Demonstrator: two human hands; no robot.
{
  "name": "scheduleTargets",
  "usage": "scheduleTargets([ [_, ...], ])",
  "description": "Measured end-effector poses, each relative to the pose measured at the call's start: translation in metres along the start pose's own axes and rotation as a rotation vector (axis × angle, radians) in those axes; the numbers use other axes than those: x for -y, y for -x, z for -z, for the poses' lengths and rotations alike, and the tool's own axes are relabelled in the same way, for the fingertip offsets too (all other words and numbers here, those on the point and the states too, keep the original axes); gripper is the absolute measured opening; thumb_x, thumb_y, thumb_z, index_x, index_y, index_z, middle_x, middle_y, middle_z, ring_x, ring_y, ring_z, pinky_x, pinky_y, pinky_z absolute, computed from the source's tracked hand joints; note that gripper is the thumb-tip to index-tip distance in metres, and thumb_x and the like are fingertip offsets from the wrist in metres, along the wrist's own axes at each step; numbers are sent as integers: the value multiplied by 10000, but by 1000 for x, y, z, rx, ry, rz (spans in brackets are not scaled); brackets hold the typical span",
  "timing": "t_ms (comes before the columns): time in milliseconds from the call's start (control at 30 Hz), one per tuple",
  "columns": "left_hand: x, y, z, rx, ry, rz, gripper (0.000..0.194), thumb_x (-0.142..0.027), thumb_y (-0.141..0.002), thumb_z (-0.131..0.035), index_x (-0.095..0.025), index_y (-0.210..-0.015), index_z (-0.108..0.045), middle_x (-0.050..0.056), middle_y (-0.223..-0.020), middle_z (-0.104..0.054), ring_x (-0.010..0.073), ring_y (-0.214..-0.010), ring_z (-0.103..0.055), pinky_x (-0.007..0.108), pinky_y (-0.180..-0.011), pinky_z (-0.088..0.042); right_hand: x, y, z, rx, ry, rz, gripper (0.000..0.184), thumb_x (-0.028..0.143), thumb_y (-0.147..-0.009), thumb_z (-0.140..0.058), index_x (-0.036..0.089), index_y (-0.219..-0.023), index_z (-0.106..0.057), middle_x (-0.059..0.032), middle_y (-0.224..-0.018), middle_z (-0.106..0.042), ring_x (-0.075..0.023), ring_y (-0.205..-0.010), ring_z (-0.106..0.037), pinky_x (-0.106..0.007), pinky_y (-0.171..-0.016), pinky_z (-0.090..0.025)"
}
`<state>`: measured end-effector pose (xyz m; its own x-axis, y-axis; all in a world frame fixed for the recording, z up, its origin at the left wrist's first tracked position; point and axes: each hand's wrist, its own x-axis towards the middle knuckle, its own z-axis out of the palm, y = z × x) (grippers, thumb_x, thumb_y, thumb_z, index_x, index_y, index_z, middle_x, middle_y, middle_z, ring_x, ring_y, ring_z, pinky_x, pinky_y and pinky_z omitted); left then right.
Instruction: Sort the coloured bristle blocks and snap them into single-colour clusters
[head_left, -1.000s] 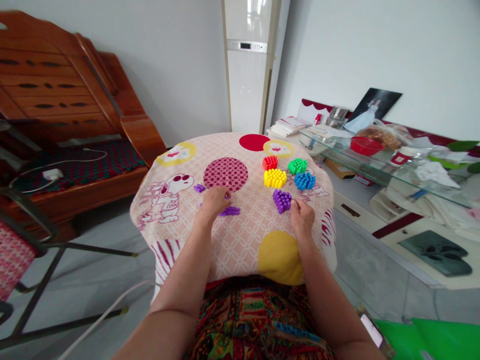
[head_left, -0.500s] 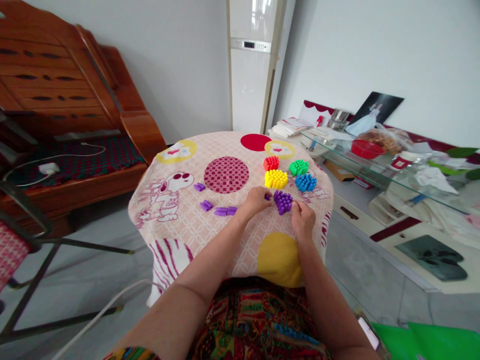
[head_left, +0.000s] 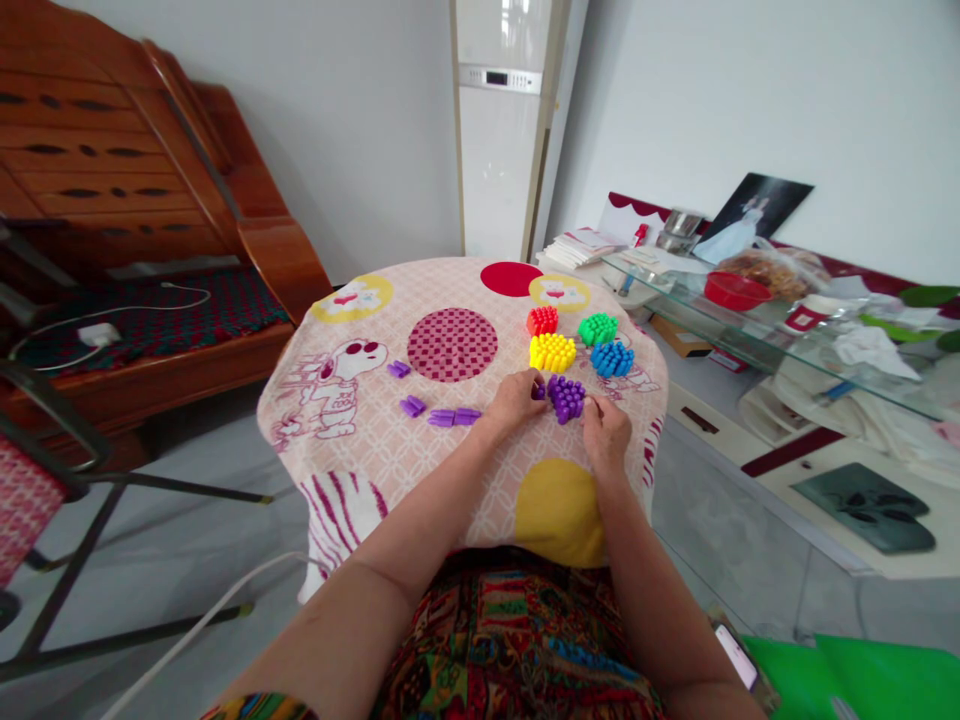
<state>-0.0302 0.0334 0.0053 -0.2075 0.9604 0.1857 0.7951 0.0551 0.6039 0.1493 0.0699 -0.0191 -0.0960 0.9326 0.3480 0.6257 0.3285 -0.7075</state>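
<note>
My left hand (head_left: 516, 402) is closed, its fingertips round small purple pegs (head_left: 538, 389) that are partly hidden. Just right of it a cluster of purple pegs (head_left: 566, 397) stands on the cloth-covered table. My right hand (head_left: 606, 430) is at that cluster's right edge, thumb and fingers pinched together; what they hold, if anything, is too small to make out. To the left lie loose purple pegs in little groups: one row (head_left: 454, 417) near my left wrist, a pair (head_left: 412, 406) further left, another pair (head_left: 399, 369) behind it.
Behind the purple cluster stand yellow (head_left: 553, 352), red (head_left: 542, 320), green (head_left: 598, 328) and blue (head_left: 612, 359) peg clusters. A glass shelf (head_left: 675, 300) with a red bowl (head_left: 737, 290) is on the right. A wooden bench (head_left: 142, 240) stands left.
Both hands stay almost in place beside the purple cluster. My left fingers have shifted slightly, and more of the purple pegs at their tips shows. The view has tilted a little.
</note>
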Motion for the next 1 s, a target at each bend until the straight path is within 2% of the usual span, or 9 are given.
scheduleTargets([
  [267,3,3,7,38,12,-46,294,-135,-696,-699,-155,-989,-706,32,-872,-715,156,-745,-631,269,-746,-502,1,0,1,3,8,9,449,404,-887,-410,130,-968,-756,-102,-732,-700,-218,-691,-582,-303,-662,-388],
  [500,0,-6,-1,-5,36,1,233,-163,-716,-717,-122,-946,-707,46,-858,-711,150,-739,-619,277,-757,-503,2,1,2,-15,15,29,426,394,-887,-417,139,-925,-756,-88,-713,-691,-202,-671,-555,-295,-649,-366],
  [733,-5,-3,-2,1,19,25,368,-122,-700,-723,-123,-1066,-687,57,-911,-721,161,-786,-649,269,-764,-513,1,0,1,-19,-6,30,425,395,-884,-422,132,-936,-752,-83,-699,-682,-202,-663,-557,-298,-660,-376],
  [867,2,11,19,-7,-86,15,425,-111,-746,-679,-138,-1169,-654,77,-1040,-715,145,-800,-655,262,-782,-508,0,0,1,-10,-6,16,415,385,-876,-432,129,-931,-755,-84,-692,-680,-206,-665,-569,-302,-667,-378],
  [1000,25,32,61,111,-272,19,358,-217,-743,-732,-167,-1095,-693,73,-1025,-717,198,-888,-660,295,-820,-490,1,0,1,-9,5,15,410,388,-881,-432,135,-914,-753,-78,-694,-679,-204,-661,-564,-301,-661,-369],
])
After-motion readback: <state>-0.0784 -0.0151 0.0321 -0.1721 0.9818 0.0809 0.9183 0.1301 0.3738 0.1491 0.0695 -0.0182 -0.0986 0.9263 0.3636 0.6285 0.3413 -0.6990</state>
